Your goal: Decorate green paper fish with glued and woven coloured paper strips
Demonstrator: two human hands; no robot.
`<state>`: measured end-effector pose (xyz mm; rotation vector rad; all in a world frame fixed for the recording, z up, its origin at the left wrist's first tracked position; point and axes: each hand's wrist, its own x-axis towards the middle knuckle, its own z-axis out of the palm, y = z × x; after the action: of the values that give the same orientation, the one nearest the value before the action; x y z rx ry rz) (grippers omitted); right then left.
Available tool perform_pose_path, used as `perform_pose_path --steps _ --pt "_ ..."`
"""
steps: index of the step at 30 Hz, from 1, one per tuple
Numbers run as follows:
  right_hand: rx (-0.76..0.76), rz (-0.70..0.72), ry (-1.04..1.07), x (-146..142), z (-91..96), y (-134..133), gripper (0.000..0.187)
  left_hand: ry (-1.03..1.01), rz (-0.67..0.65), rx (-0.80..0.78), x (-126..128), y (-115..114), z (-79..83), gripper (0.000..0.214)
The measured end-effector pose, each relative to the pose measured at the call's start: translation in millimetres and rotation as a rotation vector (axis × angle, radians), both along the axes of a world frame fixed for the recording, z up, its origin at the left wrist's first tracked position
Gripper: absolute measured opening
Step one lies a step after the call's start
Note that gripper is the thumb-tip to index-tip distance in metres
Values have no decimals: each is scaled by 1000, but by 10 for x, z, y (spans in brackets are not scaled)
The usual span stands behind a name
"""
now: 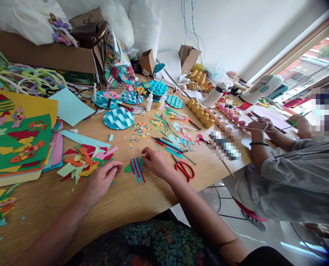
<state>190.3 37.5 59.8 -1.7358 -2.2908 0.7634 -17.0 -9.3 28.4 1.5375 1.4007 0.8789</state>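
My right hand [156, 162] rested on the wooden table [142, 199] with its fingers loosely curled, the fingertips touching the right edge of a small green paper fish [135, 168] that lay flat on the wood, crossed by red and blue strips; I pressed on it rather than held it. My left hand [102, 181] lay palm down just left of the fish, fingers relaxed and empty, its fingertips at the edge of a heap of paper scraps [84, 162] in red, orange, green and pink. Red-handled scissors [184, 168] lay closed on the table just to the right of my right hand. Beyond the fish, thin coloured strips [170, 145] were spread in a loose bundle, and farther back sat a round blue disc with wavy paper bands [118, 117]. A stack of coloured sheets [17, 144], the top one green with cut-out fish, filled the left side. Across the table corner, another person's hand [257, 125] in a grey sleeve worked at a white cord near a row of pink shapes [230, 114].
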Motion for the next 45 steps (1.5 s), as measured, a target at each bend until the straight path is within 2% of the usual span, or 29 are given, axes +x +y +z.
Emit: perform_pose_path --steps 5,9,15,20,26,29,34,37,40,45 --pt "97 20 -68 6 50 113 23 3 -3 -1 -17 -8 -41 28" --pt "94 85 -109 -100 124 237 23 17 -2 34 -14 -22 -43 28" --pt "86 164 -191 -329 92 425 23 126 -34 154 2 -29 12 25" --pt "100 134 -229 -285 129 375 22 155 -17 217 -38 -33 37 25" --pt "107 43 -194 111 143 70 17 118 -31 181 -61 -25 -55 27" --pt "114 -90 -185 444 116 -14 19 132 -31 179 -53 -35 -49 29" --pt "61 -388 -331 1135 107 -124 19 99 11 178 -65 -39 0 33" --pt "20 -474 -379 1440 93 -203 18 95 37 173 -73 -26 -36 39" --pt "-11 -500 -394 1580 61 -245 20 95 39 150 -94 -16 -117 43" --pt "-19 -515 -395 1600 13 -222 20 130 45 144 -173 -7 -215 41"
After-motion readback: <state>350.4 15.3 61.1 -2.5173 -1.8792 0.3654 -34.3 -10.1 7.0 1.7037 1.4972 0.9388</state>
